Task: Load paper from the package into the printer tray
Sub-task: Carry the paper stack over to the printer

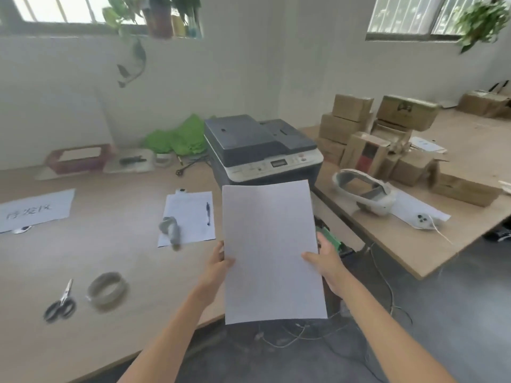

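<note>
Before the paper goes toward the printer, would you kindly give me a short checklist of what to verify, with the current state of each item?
1. Paper stack gripped on both sides: ok, left hand on its left edge, right hand on its right edge.
2. Sheets squared, none fanning out: ok, the edges look aligned.
3. Stack flat, uncreased: ok, only a slight bow.
4. Printer straight ahead of the stack: ok.
5. Printer tray open and ready: cannot tell, the paper hides the printer's lower front.
6. Pen and loose sheet clear of the path: ok, both lie left of the stack.
</note>
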